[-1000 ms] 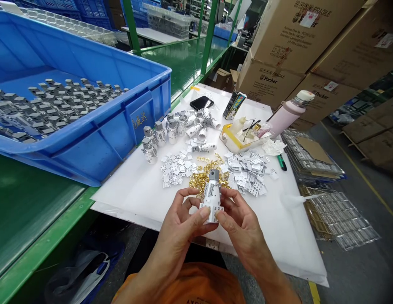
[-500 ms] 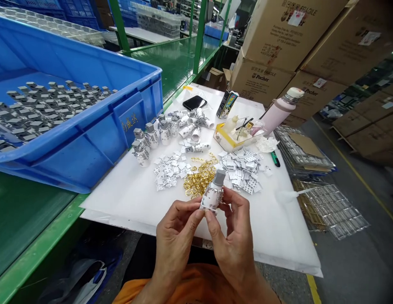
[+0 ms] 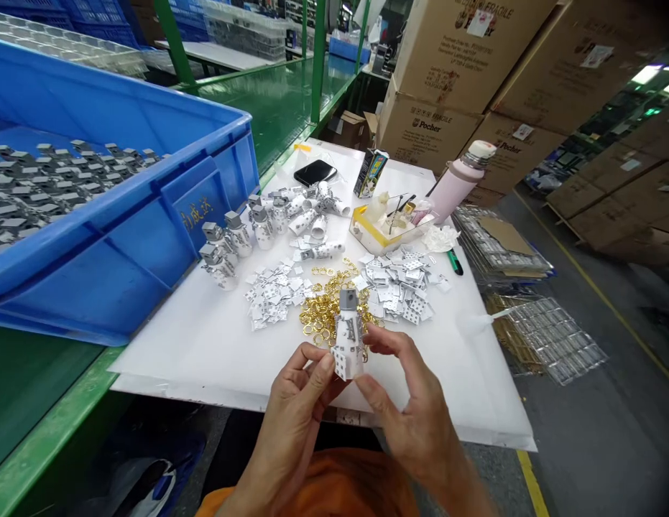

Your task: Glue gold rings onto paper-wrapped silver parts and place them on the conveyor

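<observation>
My left hand (image 3: 296, 409) pinches the base of a small white cylindrical model part (image 3: 345, 336) with dark speckles and a grey block on top. A white tile with square holes (image 3: 340, 362) sits against its lower left side, by my left thumb. My right hand (image 3: 417, 413) is just right of the part, thumb and fingers apart and holding nothing. Right behind lies a heap of gold rings (image 3: 315, 319). Piles of small white tiles with holes lie to its left (image 3: 274, 296) and right (image 3: 402, 287). Similar assembled parts (image 3: 237, 233) stand upright at the left.
A large blue bin (image 3: 151, 215) with many grey-topped parts stands on the left. Beyond the piles are a phone (image 3: 315, 172), loose white tubes (image 3: 302, 222), a yellow-edged tray (image 3: 361, 233) with a bottle and brushes, a pink flask (image 3: 455, 187) and a green cutter (image 3: 455, 263).
My right hand has let go of the part and opened to its right. The part is turned more upright in my left hand, its holed tile now facing me. The view has shifted slightly.
</observation>
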A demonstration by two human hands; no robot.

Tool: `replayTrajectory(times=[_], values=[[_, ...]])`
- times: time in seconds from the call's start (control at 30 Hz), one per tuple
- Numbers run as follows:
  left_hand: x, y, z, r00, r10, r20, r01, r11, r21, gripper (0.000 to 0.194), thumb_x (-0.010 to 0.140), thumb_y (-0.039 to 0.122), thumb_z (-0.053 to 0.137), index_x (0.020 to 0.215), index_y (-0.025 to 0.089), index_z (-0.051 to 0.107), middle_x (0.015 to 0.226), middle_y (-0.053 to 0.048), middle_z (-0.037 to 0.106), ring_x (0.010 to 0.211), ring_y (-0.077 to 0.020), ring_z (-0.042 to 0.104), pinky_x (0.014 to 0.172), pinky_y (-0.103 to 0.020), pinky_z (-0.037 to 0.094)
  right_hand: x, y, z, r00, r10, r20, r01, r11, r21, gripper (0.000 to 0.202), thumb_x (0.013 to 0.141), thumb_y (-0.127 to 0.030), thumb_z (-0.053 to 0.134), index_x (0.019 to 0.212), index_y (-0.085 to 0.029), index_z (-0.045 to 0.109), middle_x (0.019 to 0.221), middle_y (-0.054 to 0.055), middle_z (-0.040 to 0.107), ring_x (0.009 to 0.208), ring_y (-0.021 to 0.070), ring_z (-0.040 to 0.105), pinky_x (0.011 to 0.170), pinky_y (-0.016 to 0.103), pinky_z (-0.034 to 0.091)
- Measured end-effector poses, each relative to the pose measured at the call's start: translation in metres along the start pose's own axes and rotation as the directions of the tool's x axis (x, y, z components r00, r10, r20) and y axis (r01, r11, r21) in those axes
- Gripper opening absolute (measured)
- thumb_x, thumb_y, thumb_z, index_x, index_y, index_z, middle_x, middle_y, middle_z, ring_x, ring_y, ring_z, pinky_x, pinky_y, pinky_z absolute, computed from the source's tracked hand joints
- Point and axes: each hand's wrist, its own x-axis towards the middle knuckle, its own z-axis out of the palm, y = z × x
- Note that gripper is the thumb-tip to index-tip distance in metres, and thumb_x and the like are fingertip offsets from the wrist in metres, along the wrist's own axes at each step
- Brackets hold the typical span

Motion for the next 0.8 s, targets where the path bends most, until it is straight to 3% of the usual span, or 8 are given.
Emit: replayTrajectory(times=[0.03, 0.1, 0.2, 0.27, 0.4, 0.5, 0.67, 0.8], values=[[0.001, 0.001, 0.000, 1.000, -0.020, 0.009, 0.020, 1.000, -0.023, 0.018, 0.084, 0.029, 0.066, 0.075, 0.019, 0.053, 0.070, 0.004, 0.064, 0.067, -0.0077, 0.059, 0.076, -0.022, 0.054, -0.001, 0.007, -0.006, 0.998, 0.042, -0.042, -0.040, 0.998, 0.038, 0.036, 0.091, -0.026, 0.056, 0.126, -0.022, 0.050, 0.114, 0.008, 0.060, 0.105, 0.0210, 0.058, 0.090, 0.037, 0.050], [0.003, 0.004, -0.001, 0.998, -0.061, 0.007, 0.061, 0.996, -0.070, 0.018, 0.084, 0.027, 0.066, 0.075, 0.019, 0.053, 0.075, 0.003, 0.065, 0.074, -0.0075, 0.061, 0.086, -0.026, 0.054, -0.001, 0.027, -0.019, 0.945, 0.109, -0.307, -0.100, 0.994, 0.046, 0.025, 0.091, -0.030, 0.057, 0.115, -0.021, 0.057, 0.103, 0.006, 0.063, 0.096, 0.0193, 0.061, 0.084, 0.035, 0.051], [0.005, 0.006, -0.003, 0.992, -0.122, -0.020, 0.119, 0.986, -0.119, 0.015, 0.084, 0.024, 0.067, 0.077, 0.019, 0.055, 0.087, 0.001, 0.070, 0.082, -0.0089, 0.064, 0.092, -0.031, 0.055, 0.001, 0.067, -0.044, 0.678, 0.086, -0.730, -0.193, 0.979, -0.064, 0.030, 0.087, -0.038, 0.061, 0.108, -0.018, 0.054, 0.095, 0.006, 0.059, 0.086, 0.0179, 0.059, 0.079, 0.035, 0.049], [0.005, 0.007, -0.003, 0.989, -0.145, -0.022, 0.141, 0.981, -0.130, 0.014, 0.084, 0.022, 0.067, 0.078, 0.019, 0.055, 0.090, 0.000, 0.071, 0.084, -0.0096, 0.065, 0.092, -0.032, 0.055, 0.003, 0.094, -0.064, 0.605, 0.091, -0.791, -0.270, 0.958, -0.097, 0.042, 0.082, -0.042, 0.065, 0.113, -0.017, 0.050, 0.099, 0.008, 0.057, 0.088, 0.0195, 0.056, 0.078, 0.037, 0.047], [0.004, 0.006, -0.001, 0.983, -0.182, 0.003, 0.180, 0.970, -0.165, 0.013, 0.085, 0.019, 0.065, 0.076, 0.018, 0.055, 0.091, -0.002, 0.071, 0.085, -0.0112, 0.067, 0.092, -0.032, 0.056, 0.005, 0.131, -0.092, 0.657, 0.198, -0.728, -0.393, 0.913, -0.106, 0.045, 0.062, -0.043, 0.079, 0.091, -0.016, 0.058, 0.094, 0.009, 0.058, 0.090, 0.0258, 0.052, 0.081, 0.044, 0.042], [0.002, 0.006, -0.001, 0.976, -0.216, -0.003, 0.210, 0.951, -0.229, 0.009, 0.085, 0.018, 0.065, 0.081, 0.017, 0.057, 0.093, -0.003, 0.071, 0.085, -0.0129, 0.069, 0.090, -0.031, 0.057, 0.006, 0.133, -0.092, 0.691, 0.267, -0.672, -0.402, 0.914, -0.049, 0.041, 0.061, -0.047, 0.078, 0.078, -0.019, 0.053, 0.083, 0.006, 0.058, 0.085, 0.0252, 0.052, 0.085, 0.047, 0.039], [0.002, 0.006, -0.002, 0.969, -0.247, -0.026, 0.229, 0.931, -0.283, 0.010, 0.084, 0.016, 0.066, 0.088, 0.017, 0.058, 0.093, -0.005, 0.071, 0.085, -0.0154, 0.070, 0.090, -0.033, 0.057, 0.007, 0.086, -0.073, 0.825, 0.369, -0.428, -0.301, 0.928, 0.220, 0.037, 0.080, -0.056, 0.062, 0.083, -0.020, 0.051, 0.074, 0.003, 0.061, 0.064, 0.0175, 0.056, 0.062, 0.034, 0.048], [0.004, 0.006, 0.000, 0.967, -0.254, -0.029, 0.234, 0.924, -0.303, 0.010, 0.082, 0.015, 0.068, 0.085, 0.017, 0.057, 0.094, -0.004, 0.072, 0.086, -0.0160, 0.071, 0.090, -0.033, 0.057, 0.012, 0.038, -0.054, 0.912, 0.355, -0.205, -0.166, 0.778, 0.607, 0.029, 0.088, -0.048, 0.058, 0.085, -0.020, 0.058, 0.056, -0.005, 0.043, 0.046, 0.0095, 0.040, 0.043, 0.023, 0.036]])
